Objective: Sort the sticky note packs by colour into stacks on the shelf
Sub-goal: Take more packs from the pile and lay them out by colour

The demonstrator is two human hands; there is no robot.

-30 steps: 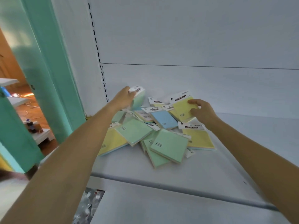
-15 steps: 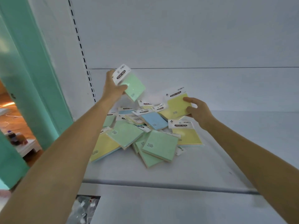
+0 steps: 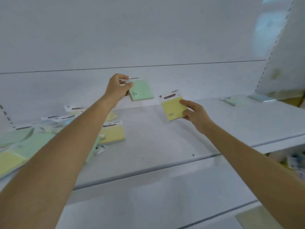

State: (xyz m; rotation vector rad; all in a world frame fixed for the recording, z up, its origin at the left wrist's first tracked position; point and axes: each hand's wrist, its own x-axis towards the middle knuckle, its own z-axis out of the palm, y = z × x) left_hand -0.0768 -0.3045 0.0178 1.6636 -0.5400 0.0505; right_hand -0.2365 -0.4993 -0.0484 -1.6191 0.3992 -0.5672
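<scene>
Shelf (image 3: 156,146): a bare middle stretch runs from the loose pile of packs (image 3: 113,134) at my left to a pale green pack (image 3: 234,101) and a blue pack (image 3: 262,98) lying flat at far right. Above that stretch hang my left hand (image 3: 117,90), gripping a green pack (image 3: 142,91), and my right hand (image 3: 194,113), pinching a yellow pack (image 3: 172,109), apart from each other. The back panel (image 3: 165,38) closes the rear; a slotted upright (image 3: 266,66) closes the right end.

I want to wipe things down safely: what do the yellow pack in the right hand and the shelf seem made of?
Yellow pack, held by the right hand: matte pastel paper pad under a white printed card header; any clear wrap is too blurred to tell. Shelf: probably white painted sheet metal, smooth, with a thin folded front lip.
</scene>
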